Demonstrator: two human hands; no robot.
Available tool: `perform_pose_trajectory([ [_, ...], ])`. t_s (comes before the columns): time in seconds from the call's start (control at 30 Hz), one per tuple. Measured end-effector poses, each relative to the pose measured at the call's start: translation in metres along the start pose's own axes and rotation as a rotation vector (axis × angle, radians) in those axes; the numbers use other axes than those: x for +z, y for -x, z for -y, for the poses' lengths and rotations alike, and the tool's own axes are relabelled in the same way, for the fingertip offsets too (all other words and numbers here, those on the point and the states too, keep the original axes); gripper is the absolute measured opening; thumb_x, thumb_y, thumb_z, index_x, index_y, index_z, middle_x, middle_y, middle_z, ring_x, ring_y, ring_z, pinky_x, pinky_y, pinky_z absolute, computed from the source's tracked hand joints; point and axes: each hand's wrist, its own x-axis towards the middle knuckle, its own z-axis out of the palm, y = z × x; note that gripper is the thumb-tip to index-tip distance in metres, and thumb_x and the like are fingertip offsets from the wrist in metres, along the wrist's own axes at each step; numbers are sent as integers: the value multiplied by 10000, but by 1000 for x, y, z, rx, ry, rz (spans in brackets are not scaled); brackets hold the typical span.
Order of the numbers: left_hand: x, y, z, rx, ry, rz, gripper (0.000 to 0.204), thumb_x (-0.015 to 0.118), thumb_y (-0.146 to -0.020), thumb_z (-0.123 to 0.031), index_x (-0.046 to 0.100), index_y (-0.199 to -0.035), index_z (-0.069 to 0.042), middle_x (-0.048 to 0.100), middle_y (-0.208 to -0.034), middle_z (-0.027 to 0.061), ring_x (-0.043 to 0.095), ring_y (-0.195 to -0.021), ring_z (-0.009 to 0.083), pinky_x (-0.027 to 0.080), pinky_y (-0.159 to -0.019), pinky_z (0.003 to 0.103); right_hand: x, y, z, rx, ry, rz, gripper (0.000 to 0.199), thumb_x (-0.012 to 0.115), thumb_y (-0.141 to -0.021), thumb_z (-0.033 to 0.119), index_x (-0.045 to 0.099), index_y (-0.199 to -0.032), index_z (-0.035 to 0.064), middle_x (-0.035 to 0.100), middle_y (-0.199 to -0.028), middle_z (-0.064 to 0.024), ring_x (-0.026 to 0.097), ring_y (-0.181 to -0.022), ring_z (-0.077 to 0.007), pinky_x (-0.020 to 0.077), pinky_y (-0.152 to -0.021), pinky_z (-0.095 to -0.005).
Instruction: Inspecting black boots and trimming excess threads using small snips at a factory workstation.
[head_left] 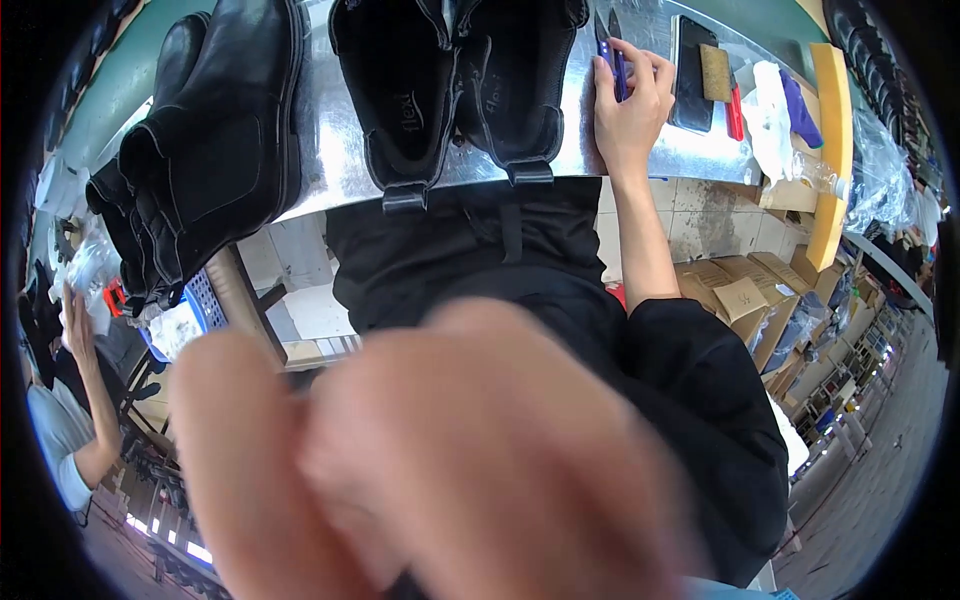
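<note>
On the metal table, my right hand (634,105) has its fingers closed round small scissors (619,78) with purple handles, whose two blades point away from me. To the left of that hand stand two black ankle boots, one left (400,110) and one right (512,100), openings toward me and pull tabs at the near edge. My left hand (440,450) is raised very close to the camera, large and blurred. How its fingers are set, and whether they hold anything, cannot be made out.
More black boots (215,150) are stacked at the table's left. Right of my hand lie a dark phone (690,90), a tan block (715,73), a red-handled tool (735,112) and white cloth (771,120). Cardboard boxes (735,290) stand lower right; a co-worker's arm (92,385) shows far left.
</note>
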Motion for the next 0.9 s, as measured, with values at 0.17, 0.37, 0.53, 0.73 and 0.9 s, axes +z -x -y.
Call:
perform_pose_trajectory([
  [0.17, -24, 0, 12, 266, -305, -48, 309, 403, -1039, -331, 569, -1048, -71, 544, -966, 65, 527, -868, 224, 401, -816, 354, -9, -4, 12, 36, -57, 2, 278, 723, -860, 223, 700, -1118, 121, 566, -1066, -68, 540, -829, -159, 355, -812, -347],
  [0.37, -83, 12, 97, 484, -922, -185, 674, 722, -850, -458, 436, -1269, -14, 497, -1232, 216, 532, -1117, 343, 467, -908, 411, -8, -3, 11, 58, -68, 6, 286, 741, -840, 194, 700, -1115, 122, 570, -1072, -61, 537, -736, -149, 380, -831, -329],
  [0.53, -98, 23, 130, 12, -1454, -61, 964, 890, -669, -164, 345, -1435, 47, 378, -1440, 270, 380, -1356, 427, 358, -1079, 483, -10, -4, 13, 73, -38, 19, 291, 738, -843, 196, 695, -1121, 119, 564, -1059, -59, 541, -747, -151, 376, -828, -337],
  [0.73, -115, 20, 113, -259, -1079, -223, 830, 849, -685, -104, 431, -1381, 61, 497, -1343, 238, 497, -1255, 395, 380, -1064, 447, -9, -4, 13, 75, -30, 18, 298, 738, -843, 198, 691, -1128, 122, 561, -1062, -64, 543, -773, -157, 373, -827, -343],
  [0.9, -99, 8, 78, 515, -1566, -105, 753, 801, -767, -209, 409, -1374, 5, 509, -1262, 200, 569, -1107, 353, 528, -887, 408, -12, -5, 16, 103, -31, 42, 294, 733, -848, 199, 693, -1130, 124, 559, -1066, -64, 542, -786, -156, 367, -829, -343],
])
